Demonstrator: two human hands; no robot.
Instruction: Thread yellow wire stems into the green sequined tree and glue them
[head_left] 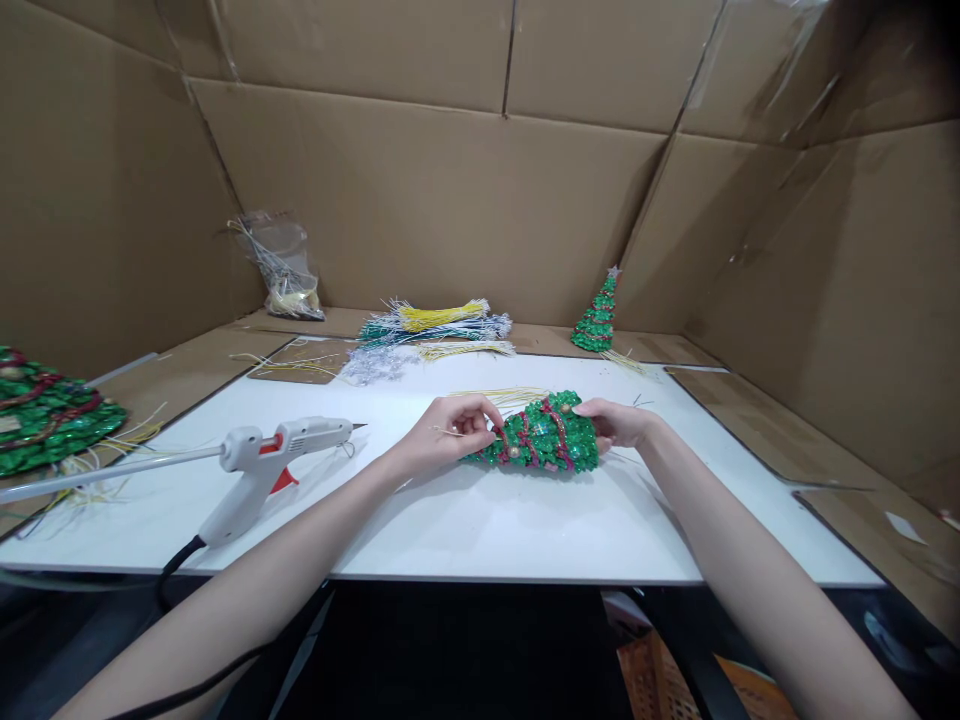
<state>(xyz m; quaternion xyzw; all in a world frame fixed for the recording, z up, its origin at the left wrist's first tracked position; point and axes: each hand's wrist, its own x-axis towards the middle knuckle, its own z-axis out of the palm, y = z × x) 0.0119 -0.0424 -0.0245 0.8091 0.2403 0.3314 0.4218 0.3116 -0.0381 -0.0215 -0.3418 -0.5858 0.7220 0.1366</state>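
Observation:
A small green Christmas tree ornament (551, 435), wound with dark red garland and dotted with beads, lies on its side over the white table. My right hand (621, 422) grips its wide base, thumb on top. At the narrow end, my left hand (456, 432) is closed in a pinch against the tree. A thin pale wire (448, 432) pokes out from between those fingers. Just behind the tree lie several yellow wires (499, 397). To the left rests a white glue gun (259, 465) with a red trigger, its nozzle pointing right.
Bundles of yellow wires (442, 316) and green-and-white wires lie at the back. A smaller tree (598, 315) stands at the back right, a larger one (52, 415) at far left. A plastic bag (289, 270) leans on the cardboard wall (420, 190).

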